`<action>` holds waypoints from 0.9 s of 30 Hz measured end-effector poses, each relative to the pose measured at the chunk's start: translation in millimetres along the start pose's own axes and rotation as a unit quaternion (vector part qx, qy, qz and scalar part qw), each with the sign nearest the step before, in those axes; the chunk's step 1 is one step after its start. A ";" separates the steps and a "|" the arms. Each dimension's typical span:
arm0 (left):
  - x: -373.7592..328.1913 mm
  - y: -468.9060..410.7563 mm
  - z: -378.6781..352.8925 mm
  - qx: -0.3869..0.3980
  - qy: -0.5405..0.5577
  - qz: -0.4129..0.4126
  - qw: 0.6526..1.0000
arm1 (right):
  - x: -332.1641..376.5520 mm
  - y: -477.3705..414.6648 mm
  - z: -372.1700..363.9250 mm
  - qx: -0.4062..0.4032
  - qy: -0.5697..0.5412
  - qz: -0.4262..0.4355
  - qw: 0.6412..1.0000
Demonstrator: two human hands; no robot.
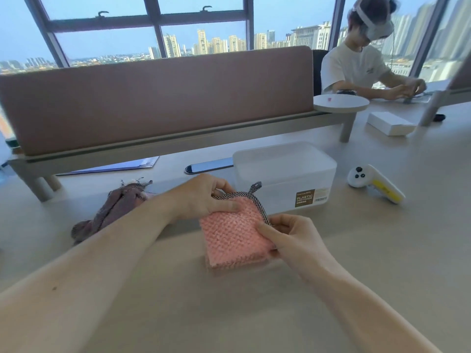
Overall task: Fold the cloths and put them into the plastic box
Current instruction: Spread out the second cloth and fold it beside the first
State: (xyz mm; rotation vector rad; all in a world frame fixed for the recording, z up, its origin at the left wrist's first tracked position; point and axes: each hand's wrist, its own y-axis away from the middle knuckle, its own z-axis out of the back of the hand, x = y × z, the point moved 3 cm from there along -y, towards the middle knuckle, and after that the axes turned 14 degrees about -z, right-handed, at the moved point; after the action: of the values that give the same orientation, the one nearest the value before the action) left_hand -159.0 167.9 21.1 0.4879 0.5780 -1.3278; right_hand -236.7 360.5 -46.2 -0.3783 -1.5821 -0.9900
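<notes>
- A folded pink waffle-textured cloth (233,235) with black-and-white checked trim is held square between both hands, low over the pale beige table (382,263); whether it rests on the surface cannot be told.
- The cloth's top-left corner is pinched by the left hand (204,197), thumb laid flat on the pink face, fingers curled behind the checked edge.
- The right edge is pinched by the right hand (288,235), thumb on top, fingers tucked underneath.
- The translucent white plastic box (285,171) is seen just behind the cloth, its brown label facing forward; the trim's loop pokes up in front of its wall.
- A crumpled mauve cloth (114,208) is left lying on the table, to the left of the left forearm.
- A dark phone (209,165) is spotted beside the box, a white-and-yellow handheld controller (374,184) to its right.
</notes>
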 end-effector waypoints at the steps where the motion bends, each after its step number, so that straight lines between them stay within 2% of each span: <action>1: 8.1 -4.3 -7.1 -0.003 0.008 0.004 1.000 | -2.8 -5.5 2.7 -0.016 0.046 0.002 0.999; 3: 25.4 -8.8 -17.1 -0.014 0.002 0.004 1.000 | -7.0 -11.8 5.5 -0.038 0.123 0.003 0.992; 6: 44.2 -11.7 -21.2 -0.060 -0.019 -0.004 0.998 | -10.0 -14.2 4.6 -0.054 0.175 0.008 0.983; 14: 54.5 -16.1 -24.2 -0.106 -0.030 -0.050 0.993 | -6.6 -18.2 3.5 -0.109 0.221 0.079 0.966; 22: 52.7 -2.7 -37.7 -0.128 -0.108 -0.034 0.985 | -11.5 -14.0 4.7 -0.157 0.305 0.122 0.931; 25: 43.1 6.1 -39.8 -0.169 -0.151 -0.061 0.972 | -9.6 -11.2 3.8 -0.146 0.310 0.130 0.930; 27: 34.7 13.9 -51.3 -0.146 -0.185 -0.066 0.970 | -7.7 -9.2 2.8 -0.140 0.307 0.128 0.933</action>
State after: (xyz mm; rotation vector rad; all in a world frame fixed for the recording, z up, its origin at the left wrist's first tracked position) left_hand -146.3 176.8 -40.4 -0.0431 0.4866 -1.3882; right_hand -242.9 359.2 -56.7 -0.4074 -0.8073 -1.0049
